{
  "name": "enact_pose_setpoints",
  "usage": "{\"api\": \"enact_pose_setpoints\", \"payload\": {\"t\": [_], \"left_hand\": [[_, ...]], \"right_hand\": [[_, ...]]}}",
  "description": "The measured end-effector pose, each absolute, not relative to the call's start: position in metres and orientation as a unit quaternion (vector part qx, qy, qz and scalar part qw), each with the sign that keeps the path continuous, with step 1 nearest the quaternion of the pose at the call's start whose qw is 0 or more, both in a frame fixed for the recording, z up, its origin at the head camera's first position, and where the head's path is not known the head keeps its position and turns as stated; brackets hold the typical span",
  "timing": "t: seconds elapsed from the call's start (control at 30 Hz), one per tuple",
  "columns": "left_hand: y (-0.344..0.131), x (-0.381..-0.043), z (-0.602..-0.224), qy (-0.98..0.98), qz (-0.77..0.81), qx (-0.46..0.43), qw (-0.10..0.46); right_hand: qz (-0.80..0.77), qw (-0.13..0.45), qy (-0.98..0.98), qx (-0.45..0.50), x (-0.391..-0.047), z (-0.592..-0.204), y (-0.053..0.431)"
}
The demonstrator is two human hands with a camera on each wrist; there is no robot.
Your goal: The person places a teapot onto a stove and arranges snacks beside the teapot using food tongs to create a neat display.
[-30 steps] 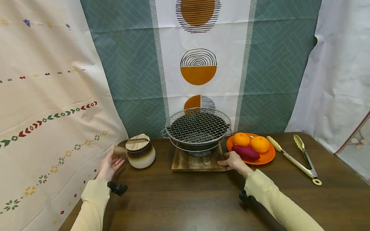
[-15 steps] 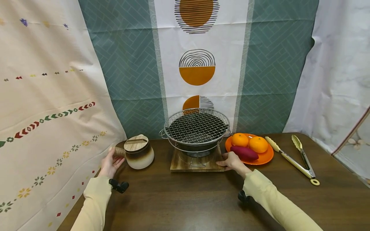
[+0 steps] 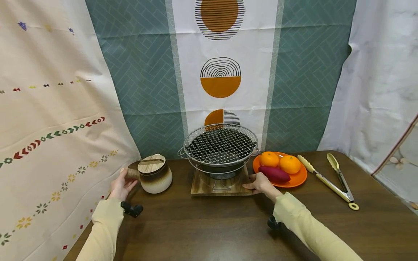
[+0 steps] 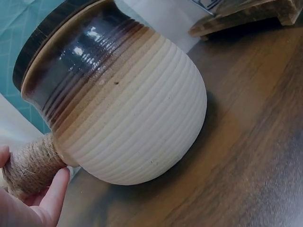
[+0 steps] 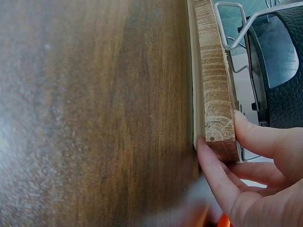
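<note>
A cream and brown ribbed ceramic pot (image 3: 156, 179) with a wooden lid (image 3: 151, 164) stands at the table's back left. My left hand (image 3: 125, 183) grips its rope-wrapped side handle (image 3: 131, 174). The left wrist view shows the pot (image 4: 132, 113) close up, with my fingers (image 4: 52, 196) curled under the handle (image 4: 28, 165). My right hand (image 3: 255, 185) pinches the near right corner of the wooden board (image 3: 204, 186) under a black grill with a wire mesh (image 3: 220, 145). In the right wrist view my thumb and fingers (image 5: 251, 137) clasp the board's edge (image 5: 215, 94).
An orange plate (image 3: 298, 178) right of the grill carries two oranges (image 3: 269, 158) and a purple sweet potato (image 3: 275, 174). Cream-handled tongs (image 3: 331, 183) lie further right. Patterned cloths hang close behind the dark wooden table (image 3: 212, 224).
Only the head view drifts slightly to the right; both hands, the pot and the grill keep their places.
</note>
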State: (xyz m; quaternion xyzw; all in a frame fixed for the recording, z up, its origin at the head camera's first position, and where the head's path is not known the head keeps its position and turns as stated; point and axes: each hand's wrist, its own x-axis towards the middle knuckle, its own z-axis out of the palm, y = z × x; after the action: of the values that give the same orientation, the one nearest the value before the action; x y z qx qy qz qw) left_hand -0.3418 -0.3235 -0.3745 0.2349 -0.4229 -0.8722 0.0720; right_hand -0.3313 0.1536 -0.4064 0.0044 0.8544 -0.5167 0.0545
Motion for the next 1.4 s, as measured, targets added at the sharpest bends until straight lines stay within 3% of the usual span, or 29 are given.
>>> {"api": "enact_pose_setpoints", "payload": {"t": [0.5,1.07,1.4], "left_hand": [[-0.329,-0.338,-0.367,-0.376,-0.9,0.219,0.039],[-0.316,-0.341,-0.374,-0.402,-0.863,0.272,0.143],[-0.312,-0.341,-0.379,-0.418,-0.848,0.28,0.166]], "right_hand": [[-0.514,0.054,0.856,-0.001,-0.33,-0.402,0.151],[-0.506,0.047,0.861,-0.002,-0.33,-0.404,0.153],[-0.509,0.049,0.859,0.003,-0.33,-0.405,0.153]]}}
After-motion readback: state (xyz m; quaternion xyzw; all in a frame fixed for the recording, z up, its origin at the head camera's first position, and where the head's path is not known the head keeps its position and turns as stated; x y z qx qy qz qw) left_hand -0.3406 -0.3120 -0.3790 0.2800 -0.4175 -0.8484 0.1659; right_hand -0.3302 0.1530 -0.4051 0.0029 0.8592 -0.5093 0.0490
